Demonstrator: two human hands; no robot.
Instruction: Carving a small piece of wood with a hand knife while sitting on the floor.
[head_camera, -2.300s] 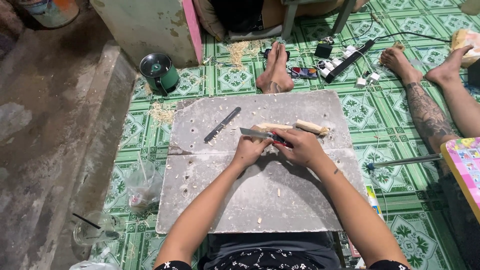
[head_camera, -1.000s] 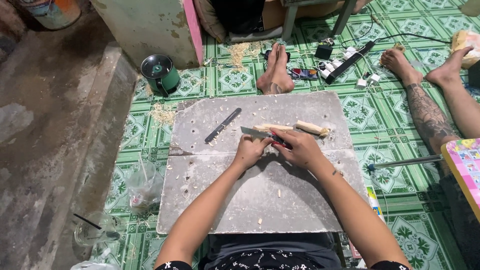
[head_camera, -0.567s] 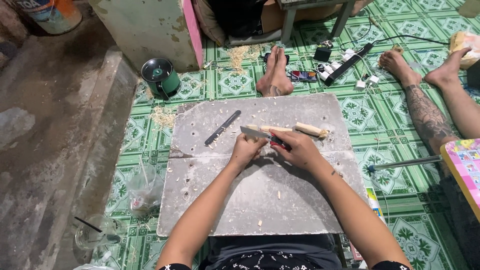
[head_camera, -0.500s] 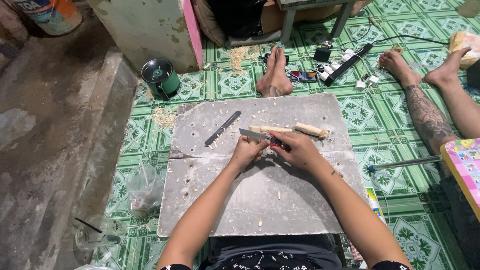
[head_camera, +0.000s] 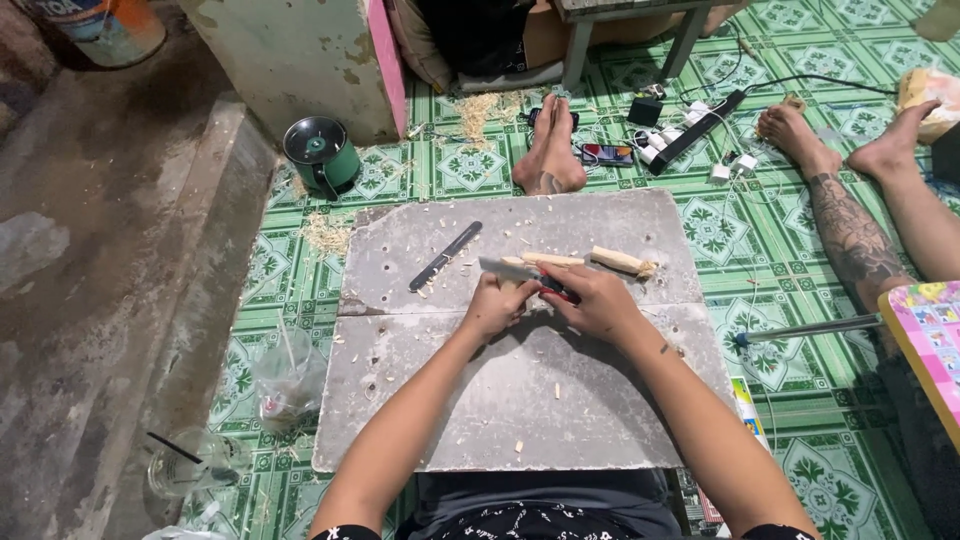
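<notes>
Little is changed since the earlier frames: both hands are kept at the grey board, laid on a green tiled floor. A pale wooden stick is gripped by the closed left hand; a knife is clasped by the right hand. Two clear plastic cups are seen left, contents unclear.

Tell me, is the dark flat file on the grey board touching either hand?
No, the dark flat file lies by itself on the grey board, apart from the left hand and right hand.
</notes>
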